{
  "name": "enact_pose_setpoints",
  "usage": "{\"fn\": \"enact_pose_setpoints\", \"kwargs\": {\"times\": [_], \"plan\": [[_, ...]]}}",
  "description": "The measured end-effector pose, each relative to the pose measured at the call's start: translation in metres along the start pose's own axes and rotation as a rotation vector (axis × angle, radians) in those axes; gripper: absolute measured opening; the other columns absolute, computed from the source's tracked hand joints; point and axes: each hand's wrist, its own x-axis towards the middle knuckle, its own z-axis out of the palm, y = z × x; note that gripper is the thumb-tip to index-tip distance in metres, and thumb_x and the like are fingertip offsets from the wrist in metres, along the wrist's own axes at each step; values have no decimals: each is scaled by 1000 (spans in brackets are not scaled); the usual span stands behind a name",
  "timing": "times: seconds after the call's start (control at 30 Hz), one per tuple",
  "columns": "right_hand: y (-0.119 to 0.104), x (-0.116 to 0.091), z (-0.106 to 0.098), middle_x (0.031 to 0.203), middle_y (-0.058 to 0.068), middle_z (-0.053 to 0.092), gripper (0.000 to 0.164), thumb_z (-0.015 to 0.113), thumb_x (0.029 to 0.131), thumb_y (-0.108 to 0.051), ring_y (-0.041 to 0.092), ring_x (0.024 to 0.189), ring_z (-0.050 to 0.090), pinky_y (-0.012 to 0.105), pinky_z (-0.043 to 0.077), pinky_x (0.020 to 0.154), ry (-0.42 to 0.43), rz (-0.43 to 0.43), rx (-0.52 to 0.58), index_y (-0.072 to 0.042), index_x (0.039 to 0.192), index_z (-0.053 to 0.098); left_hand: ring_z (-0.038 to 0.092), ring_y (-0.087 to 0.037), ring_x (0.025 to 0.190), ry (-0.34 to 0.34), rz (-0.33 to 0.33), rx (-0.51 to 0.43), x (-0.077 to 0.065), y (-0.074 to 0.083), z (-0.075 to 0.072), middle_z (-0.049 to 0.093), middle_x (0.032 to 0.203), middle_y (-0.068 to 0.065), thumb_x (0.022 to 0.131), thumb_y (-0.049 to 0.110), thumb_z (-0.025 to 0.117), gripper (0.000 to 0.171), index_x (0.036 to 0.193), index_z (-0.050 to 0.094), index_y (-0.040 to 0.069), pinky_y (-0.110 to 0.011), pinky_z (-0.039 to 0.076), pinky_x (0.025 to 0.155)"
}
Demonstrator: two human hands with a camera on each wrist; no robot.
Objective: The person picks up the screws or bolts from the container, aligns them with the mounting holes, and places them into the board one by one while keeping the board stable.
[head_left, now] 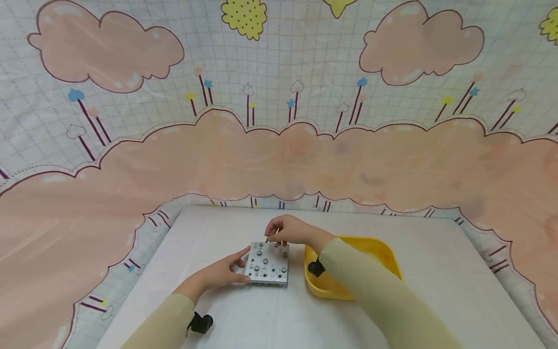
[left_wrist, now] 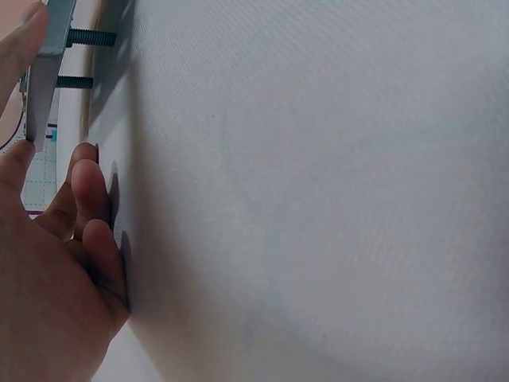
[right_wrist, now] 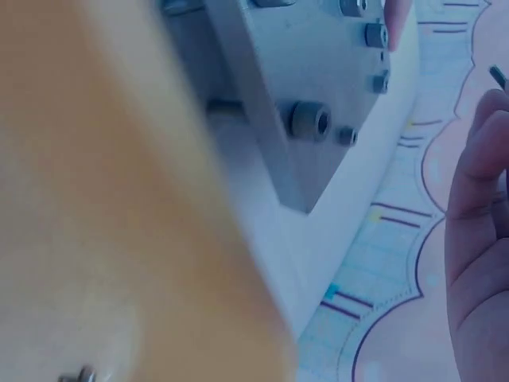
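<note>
A square silver metal plate (head_left: 269, 264) with several socket-head screws and holes in its top stands on the white table. My left hand (head_left: 220, 272) grips its left side, thumb at the near corner and index finger at the far one. In the left wrist view, a threaded screw end (left_wrist: 92, 37) sticks out beneath the plate. My right hand (head_left: 287, 230) is over the plate's far edge and pinches a small metal screw (head_left: 267, 239) between thumb and fingertips. In the right wrist view, only one end of that screw (right_wrist: 498, 76) shows past the fingers.
A yellow tray (head_left: 320, 293) stands on the table right of the plate, partly under my right forearm. A small metal screw (right_wrist: 79, 374) lies in it. Behind the white table (head_left: 436, 271) hangs a patterned cloth (head_left: 279, 160).
</note>
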Motion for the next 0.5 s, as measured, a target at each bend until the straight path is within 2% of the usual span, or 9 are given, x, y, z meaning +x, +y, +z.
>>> {"fn": "enact_pose_setpoints", "kwargs": {"times": [0.1, 0.2, 0.33, 0.5], "plan": [[-3, 11, 7, 90, 13, 67, 16, 68, 92, -7, 21, 66, 59, 30, 51, 62, -24, 14, -20, 0, 107, 69, 46, -19, 83, -4, 2, -4, -1, 0, -1, 50, 116, -2, 76, 44, 84, 99, 157, 30, 27, -34, 36, 73], [-6, 19, 13, 86, 9, 66, 13, 69, 92, -7, 16, 64, 57, 33, 51, 63, -22, 34, -56, -3, 104, 70, 46, -19, 83, -6, -1, -14, -2, 1, -1, 50, 116, -2, 77, 42, 84, 98, 157, 29, 27, -35, 36, 73], [-10, 27, 20, 81, 2, 63, 6, 68, 92, -7, 16, 65, 56, 32, 50, 61, -1, 74, -120, -10, 97, 71, 46, -19, 84, -7, -4, -19, -3, 3, -1, 50, 116, -2, 77, 41, 84, 97, 157, 30, 27, -36, 35, 74], [-12, 36, 28, 80, 1, 65, 11, 67, 91, -4, 16, 67, 58, 27, 47, 59, 16, 107, -191, -14, 90, 70, 46, -19, 84, -6, -3, -13, -3, 2, -1, 49, 116, -2, 78, 41, 84, 96, 157, 30, 29, -36, 35, 74]]}}
